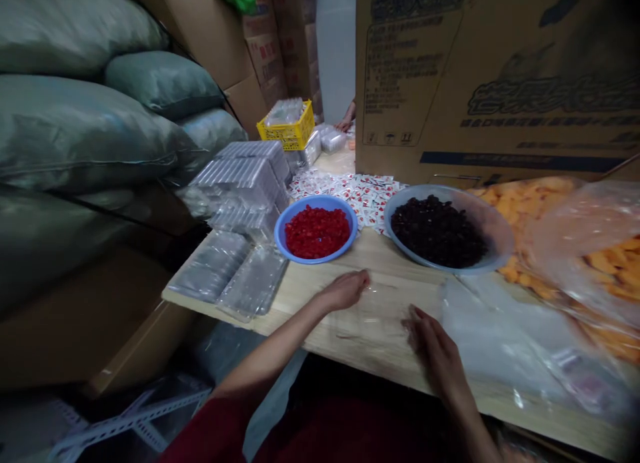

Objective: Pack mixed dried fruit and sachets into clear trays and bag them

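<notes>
My left hand (346,290) is closed in a pinch at the far edge of a clear plastic tray (374,311), which lies over the wooden tabletop and is hard to make out. My right hand (434,344) is at the tray's right side, its fingers smeared by motion, so I cannot tell whether they grip it. Just beyond my left hand stands a blue bowl (281,242) of red dried fruit pieces (318,232). Farther right, a larger pale bowl (500,240) holds dark dried fruit (436,231).
Clear plastic trays (240,176) are stacked on the left. Small printed packets (367,196) lie behind the bowls. Orange dried slices (530,203) and clear bags (495,323) cover the right side. A large carton (480,96) stands behind; another person's hand (345,123) shows beyond a yellow crate (287,135).
</notes>
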### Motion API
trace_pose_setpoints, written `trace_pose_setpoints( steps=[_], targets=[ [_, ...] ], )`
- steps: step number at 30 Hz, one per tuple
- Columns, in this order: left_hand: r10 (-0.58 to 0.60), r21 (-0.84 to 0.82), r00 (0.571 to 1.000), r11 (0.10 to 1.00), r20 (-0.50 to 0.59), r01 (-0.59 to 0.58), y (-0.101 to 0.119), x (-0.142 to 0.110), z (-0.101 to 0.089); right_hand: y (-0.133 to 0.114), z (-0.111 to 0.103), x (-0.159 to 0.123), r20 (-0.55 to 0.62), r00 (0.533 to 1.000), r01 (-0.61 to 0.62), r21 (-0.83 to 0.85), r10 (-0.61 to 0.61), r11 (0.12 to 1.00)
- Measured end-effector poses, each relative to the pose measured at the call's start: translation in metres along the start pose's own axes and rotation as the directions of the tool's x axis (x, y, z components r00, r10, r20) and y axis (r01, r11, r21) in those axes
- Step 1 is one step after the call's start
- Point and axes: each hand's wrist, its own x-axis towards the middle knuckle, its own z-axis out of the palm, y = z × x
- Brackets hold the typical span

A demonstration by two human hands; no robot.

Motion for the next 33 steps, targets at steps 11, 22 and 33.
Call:
trace_pose_setpoints(
  steps=[11,22,33],
  targets=[
    [0.021,0.136,0.840,0.989,-0.543,0.063,0.000,-0.005,-0.075,-0.012,-0.008,-0.011,0.050,0.891,0.368,-0.658,-0.450,0.656],
    [-0.389,0.334,0.902,0.838,-0.187,0.431,-0.100,0.034,-0.115,-0.149,-0.063,0.175,-0.072,0.806,0.227,-0.879,-0.587,0.420],
    [0.020,-0.053,0.741,0.996,-0.672,-0.074,-0.016,-0.013,-0.065,-0.143,-0.075,0.228,-0.117,0.800,0.223,-0.852,-0.588,0.474]
  ],
)
